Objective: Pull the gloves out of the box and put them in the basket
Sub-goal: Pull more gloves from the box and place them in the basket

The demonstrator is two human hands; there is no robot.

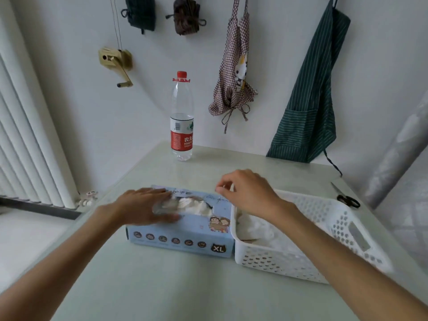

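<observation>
A light blue cardboard glove box [180, 237] lies flat on the smooth pale bench [162, 286], its long side running left to right. Thin, crinkly white gloves [194, 206] puff up from the hole in its top. The left hand [144, 208] lies flat and spread on the box. The right hand [249, 193] floats above with fingers loosely curled, holding nothing. Touching the box's right end sits a white plastic basket [308, 253] full of holes, with soft white gloves inside.
</observation>
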